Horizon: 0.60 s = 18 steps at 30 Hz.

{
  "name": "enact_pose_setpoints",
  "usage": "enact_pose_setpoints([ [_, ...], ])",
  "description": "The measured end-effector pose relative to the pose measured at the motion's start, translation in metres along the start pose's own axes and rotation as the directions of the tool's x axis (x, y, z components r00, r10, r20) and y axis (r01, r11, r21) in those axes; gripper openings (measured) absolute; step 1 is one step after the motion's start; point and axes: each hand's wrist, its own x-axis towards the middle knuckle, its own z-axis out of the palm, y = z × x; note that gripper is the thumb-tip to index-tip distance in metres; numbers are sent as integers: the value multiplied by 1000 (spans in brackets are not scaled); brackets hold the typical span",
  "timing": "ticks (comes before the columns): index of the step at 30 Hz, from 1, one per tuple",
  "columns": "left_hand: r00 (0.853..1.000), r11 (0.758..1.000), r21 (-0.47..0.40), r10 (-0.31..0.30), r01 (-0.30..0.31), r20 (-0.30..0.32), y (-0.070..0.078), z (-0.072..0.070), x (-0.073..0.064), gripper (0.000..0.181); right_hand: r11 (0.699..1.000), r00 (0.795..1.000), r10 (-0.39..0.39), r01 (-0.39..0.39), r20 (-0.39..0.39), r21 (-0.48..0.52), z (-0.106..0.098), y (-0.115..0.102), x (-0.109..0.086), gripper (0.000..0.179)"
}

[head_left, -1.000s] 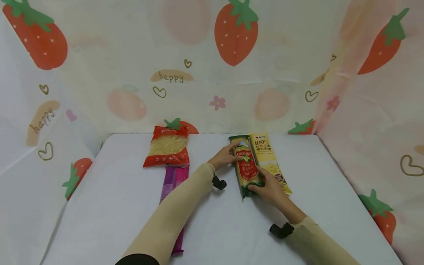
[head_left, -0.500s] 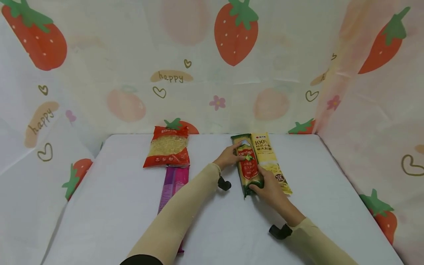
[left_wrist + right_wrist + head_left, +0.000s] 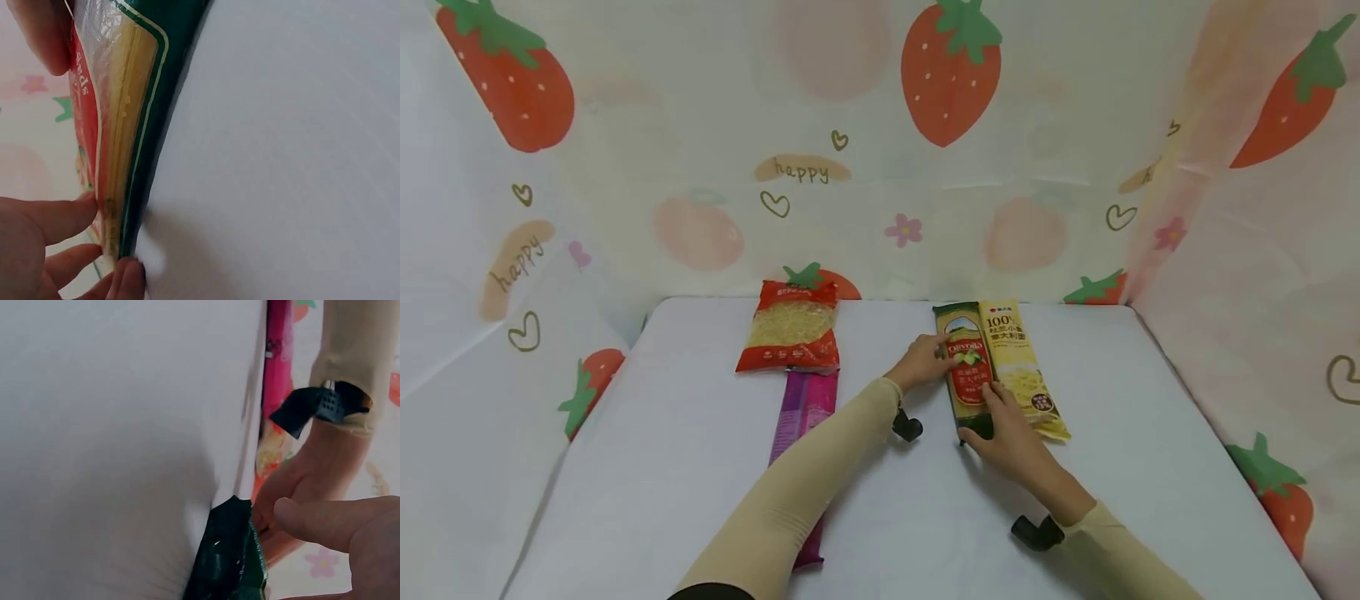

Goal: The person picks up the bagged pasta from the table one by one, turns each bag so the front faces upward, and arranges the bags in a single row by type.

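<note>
A green-and-gold pack of spaghetti (image 3: 969, 385) with a red label lies at the table's back right, against a yellow pasta pack (image 3: 1017, 358). My left hand (image 3: 919, 362) has its thumb and fingertips on the pack's left side; in the left wrist view those fingers (image 3: 65, 219) meet its edge. My right hand (image 3: 1011, 433) spans the lower end, thumb at the left and fingers at the right. The right wrist view shows the right thumb (image 3: 325, 522) close to the pack's green end (image 3: 228, 553); the other right fingers are mostly out of that view.
At the back left lies a red bag (image 3: 792, 327) with pale yellow contents seen through it. Below it, a long purple-pink pack (image 3: 805, 408) runs toward the front, partly covered by my left sleeve (image 3: 820, 467). Strawberry-print cloth (image 3: 865, 108) stands behind the white table (image 3: 647, 467).
The spaghetti pack has shifted slightly right, closer to the yellow pack, with both hands on it. My right thumb has spread toward its lower left corner. The head view has swung a little.
</note>
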Motion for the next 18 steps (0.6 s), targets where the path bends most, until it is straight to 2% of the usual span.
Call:
enact_pose_setpoints([
  [5,993,996,45,79,-83,85,-3,-10,-14,59,1000,1000,0,-1,-4,-15,3,-5,-3,88],
  [9,985,994,41,92,-99,146,-8,-22,-30,52,999,999,-35,34,-28,-28,7,-10,-5,86],
  [14,983,995,22,97,-102,156,-19,-40,-51,46,991,990,-132,132,-58,4,13,-20,-9,85],
  [18,982,991,7,132,-134,138,-25,-59,-69,47,980,982,-188,190,-34,55,20,-28,-11,85],
])
